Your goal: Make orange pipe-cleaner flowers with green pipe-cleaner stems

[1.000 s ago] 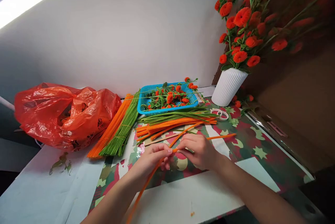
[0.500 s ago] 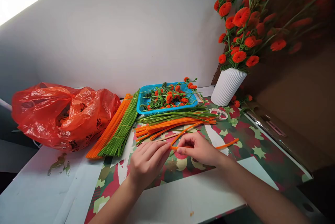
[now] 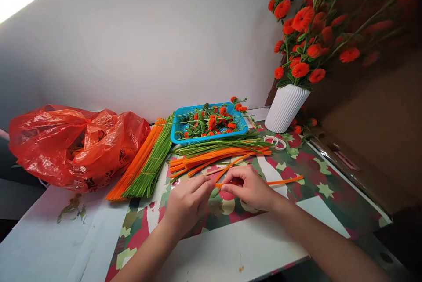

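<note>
An orange pipe cleaner (image 3: 285, 181) runs through my right hand (image 3: 245, 186), one end sticking out to the right over the patterned table cover. Thumb and forefinger of that hand pinch it near a bend. My left hand (image 3: 192, 197) is closed with its fingertips together at the pipe cleaner's left part, just left of my right fingertips. From between the hands an orange length (image 3: 231, 165) slants up and right toward the orange pipe cleaners (image 3: 211, 158). A thin wooden stick (image 3: 212, 171) lies just beyond my fingers.
A blue basket (image 3: 178, 126) with small orange flowers stands behind green pipe cleaners (image 3: 217, 145). To the left are bundled orange and green pipe cleaners (image 3: 150, 172) and a red plastic bag (image 3: 108, 154). Right are white tape rings (image 3: 279, 144) and a white vase (image 3: 286, 108) of orange flowers.
My fingertips have shifted slightly on the pipe cleaner, and its right end lies a little farther right and flatter. The whole view has moved slightly.
</note>
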The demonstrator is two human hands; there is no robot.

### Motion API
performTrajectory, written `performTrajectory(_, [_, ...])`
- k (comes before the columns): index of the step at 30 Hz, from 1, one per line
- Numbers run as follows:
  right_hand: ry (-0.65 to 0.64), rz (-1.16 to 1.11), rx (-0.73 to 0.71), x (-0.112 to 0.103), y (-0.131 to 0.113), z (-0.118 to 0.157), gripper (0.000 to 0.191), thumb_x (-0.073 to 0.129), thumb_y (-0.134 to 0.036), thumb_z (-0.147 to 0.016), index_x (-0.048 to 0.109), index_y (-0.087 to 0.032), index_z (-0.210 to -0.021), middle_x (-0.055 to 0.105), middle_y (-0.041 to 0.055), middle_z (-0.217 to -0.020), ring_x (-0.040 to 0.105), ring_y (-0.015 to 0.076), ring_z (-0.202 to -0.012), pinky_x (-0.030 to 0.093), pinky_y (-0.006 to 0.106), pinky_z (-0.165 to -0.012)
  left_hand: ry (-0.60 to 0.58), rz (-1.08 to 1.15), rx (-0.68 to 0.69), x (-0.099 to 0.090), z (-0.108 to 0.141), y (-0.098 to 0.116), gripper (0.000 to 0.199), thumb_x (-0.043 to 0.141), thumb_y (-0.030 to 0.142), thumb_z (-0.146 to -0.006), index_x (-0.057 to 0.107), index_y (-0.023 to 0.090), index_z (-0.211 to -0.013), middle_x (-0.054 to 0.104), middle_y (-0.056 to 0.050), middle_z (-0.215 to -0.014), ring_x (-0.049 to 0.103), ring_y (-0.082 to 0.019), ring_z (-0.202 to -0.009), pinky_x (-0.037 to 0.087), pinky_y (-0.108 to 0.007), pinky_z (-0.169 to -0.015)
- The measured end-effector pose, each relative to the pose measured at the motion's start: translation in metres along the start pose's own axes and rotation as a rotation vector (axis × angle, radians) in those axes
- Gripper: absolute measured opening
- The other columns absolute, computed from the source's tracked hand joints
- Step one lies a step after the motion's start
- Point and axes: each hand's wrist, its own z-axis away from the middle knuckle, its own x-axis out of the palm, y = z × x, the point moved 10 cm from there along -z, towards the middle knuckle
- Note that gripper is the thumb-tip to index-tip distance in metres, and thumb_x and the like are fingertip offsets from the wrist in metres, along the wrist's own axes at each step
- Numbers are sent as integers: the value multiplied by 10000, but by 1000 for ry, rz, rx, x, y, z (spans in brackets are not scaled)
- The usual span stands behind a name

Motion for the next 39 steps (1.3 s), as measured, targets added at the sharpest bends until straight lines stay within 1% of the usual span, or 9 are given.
performTrajectory(3, [16, 201, -389, 0, -34, 8, 124, 589, -169, -845, 661, -163, -744, 661, 41, -706, 568, 141, -662, 437, 252, -617, -298, 486, -385, 31, 7, -27, 217, 503, 271, -901, 633, 167, -762, 640, -24, -689, 584, -126, -562, 435, -216, -495])
performTrajectory(5, [3, 227, -526, 1, -46, 14, 145, 568, -171, -866, 654, -163, -749, 660, 48, -702, 566, 146, -677, 440, 261, -640, -485, 852, -634, 54, 22, -31, 254, 572, 373, -857, 621, 154, -738, 608, -8, -647, 549, -107, -478, 425, -207, -442])
performTrajectory(8, [8, 134, -349, -6, -35, 7, 132, 606, -197, -847, 658, -163, -731, 649, 31, -681, 537, 126, -624, 414, 237, -576, -497, 1084, -769, 61, 29, -33, 326, 610, 444, -821, 630, 135, -717, 614, -14, -649, 577, -114, -491, 472, -225, -487])
performTrajectory(11, [-55, -76, 19, -4, -3, 0, 147, 655, -266, -810, 661, -150, -720, 635, 12, -654, 494, 98, -544, 365, 213, -487, -354, 967, -649, 48, 17, -40, 325, 545, 417, -880, 683, 139, -783, 663, -51, -725, 641, -149, -632, 517, -245, -585])
performTrajectory(13, [-124, -235, 161, 3, 9, 1, 194, 687, -325, -778, 660, -140, -724, 644, 14, -669, 511, 96, -553, 372, 206, -486, -251, 801, -478, 35, 6, -38, 241, 550, 343, -892, 711, 163, -880, 697, -73, -814, 658, -161, -717, 529, -249, -621])
performTrajectory(18, [-277, -415, 384, 21, 30, 8, 278, 723, -404, -735, 653, -137, -763, 618, -3, -679, 442, 55, -493, 270, 171, -400, 29, 464, -20, -1, -4, -9, 180, 568, 197, -892, 707, 215, -1004, 725, -77, -894, 682, -155, -775, 552, -254, -660])
performTrajectory(23, [-416, -631, 479, 41, 37, 14, 308, 758, -396, -695, 625, -119, -674, 517, -50, -549, 281, 17, -418, 134, 189, -391, 115, 302, 179, -16, -1, 12, 160, 565, 172, -898, 702, 206, -975, 743, -57, -842, 692, -138, -722, 521, -229, -606])
performTrajectory(29, [-461, -736, 579, 52, 44, 20, 295, 779, -365, -679, 626, -113, -666, 483, -64, -513, 282, 12, -397, 147, 182, -381, 93, 233, 267, -19, 0, 21, 118, 595, 189, -881, 694, 196, -944, 752, -50, -812, 671, -129, -636, 475, -239, -548])
performTrajectory(39, [-393, -826, 459, 47, 33, 12, 283, 778, -348, -691, 663, -91, -716, 625, 1, -608, 353, 10, -402, 201, 190, -414, 152, 456, 41, -17, -2, -3, 91, 652, 135, -818, 703, 177, -881, 723, -59, -748, 680, -148, -662, 552, -233, -597])
